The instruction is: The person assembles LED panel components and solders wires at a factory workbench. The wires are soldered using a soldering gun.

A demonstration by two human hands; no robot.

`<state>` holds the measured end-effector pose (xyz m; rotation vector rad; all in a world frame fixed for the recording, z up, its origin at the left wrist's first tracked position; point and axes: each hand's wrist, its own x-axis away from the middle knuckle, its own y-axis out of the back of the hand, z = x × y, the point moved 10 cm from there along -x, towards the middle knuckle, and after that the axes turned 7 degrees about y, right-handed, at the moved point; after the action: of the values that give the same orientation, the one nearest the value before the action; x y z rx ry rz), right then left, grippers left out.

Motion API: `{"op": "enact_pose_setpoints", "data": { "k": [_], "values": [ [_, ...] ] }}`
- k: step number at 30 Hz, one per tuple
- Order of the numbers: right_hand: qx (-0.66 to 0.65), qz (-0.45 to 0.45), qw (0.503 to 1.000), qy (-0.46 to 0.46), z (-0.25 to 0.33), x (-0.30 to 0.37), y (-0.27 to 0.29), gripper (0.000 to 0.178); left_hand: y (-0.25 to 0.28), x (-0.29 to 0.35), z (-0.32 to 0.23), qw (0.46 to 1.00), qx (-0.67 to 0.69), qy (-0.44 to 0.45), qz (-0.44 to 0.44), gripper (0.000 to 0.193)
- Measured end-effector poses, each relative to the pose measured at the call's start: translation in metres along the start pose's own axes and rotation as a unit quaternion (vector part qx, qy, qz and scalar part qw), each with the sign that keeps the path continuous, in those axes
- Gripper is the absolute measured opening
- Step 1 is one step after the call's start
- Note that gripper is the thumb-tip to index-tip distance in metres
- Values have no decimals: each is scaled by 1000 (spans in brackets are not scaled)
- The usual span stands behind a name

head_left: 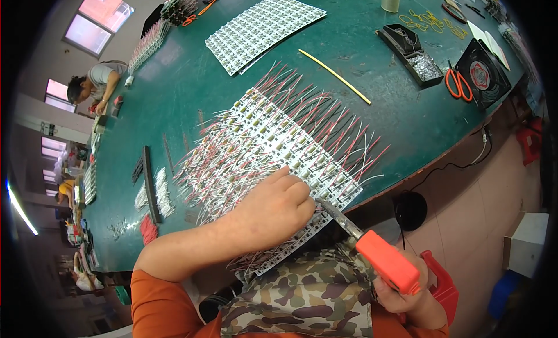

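My right hand [398, 288] grips a soldering iron [386, 262] with a thick red-orange handle. Its metal barrel points up and left, with the tip close to my left fingers over a white circuit board panel [279, 143]. Closed and curled, my left hand [276, 204] rests over the panel; what its fingertips pinch is hidden behind the knuckles. Rows of small parts cover the panel. Many red and white wires [343, 126] stick out past its far right edge, and more wires lie across its left half. The panel's near end overhangs the table edge, by my camouflage apron [302, 294].
Another stack of panels [264, 33] lies farther back on the green table [145, 111], near a yellow stick [334, 76]. At right are red-handled scissors [459, 85], a black box [410, 53] and a fan [482, 73]. Cut wires [163, 192] and a dark bar [149, 184] lie left.
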<state>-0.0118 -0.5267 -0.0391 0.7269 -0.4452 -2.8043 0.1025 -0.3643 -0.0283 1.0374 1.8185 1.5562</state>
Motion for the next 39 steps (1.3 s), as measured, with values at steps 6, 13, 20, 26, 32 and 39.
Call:
{"op": "enact_pose_setpoints", "data": {
  "k": [6,13,20,26,32,39],
  "values": [
    [23,-4,1000,16,5,-8,1,62,-2,-1,0,1000,-3,6,13,23],
    [37,-15,999,23,4,7,10,63,0,-2,-2,1000,-5,-2,10,23],
    [35,-4,999,-4,2,9,10,61,1,-1,-3,1000,-1,-5,0,22],
    [36,-3,999,-8,2,9,10,59,3,0,-4,1000,-17,1,-18,21],
    [30,-1,999,-12,2,14,12,58,9,7,0,993,33,24,-108,11],
    [6,-19,1000,-9,-2,21,10,57,2,8,-2,998,15,18,-53,26]
  ]
}}
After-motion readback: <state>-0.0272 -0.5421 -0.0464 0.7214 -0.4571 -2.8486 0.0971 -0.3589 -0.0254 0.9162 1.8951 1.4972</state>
